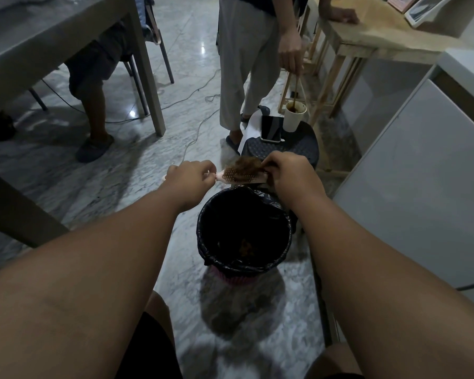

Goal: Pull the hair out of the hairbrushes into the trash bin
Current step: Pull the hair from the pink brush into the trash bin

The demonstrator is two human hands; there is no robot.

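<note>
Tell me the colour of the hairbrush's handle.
Pale pink, seen in the head view: hairbrush.

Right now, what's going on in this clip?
A person holds a pink hairbrush over a trash bin lined with a black bag. The left hand grips the handle, while the right hand pinches the brown hair matted on the bristles. Most of the hair is still on the brush; a small clump already lies in the bin.
</note>
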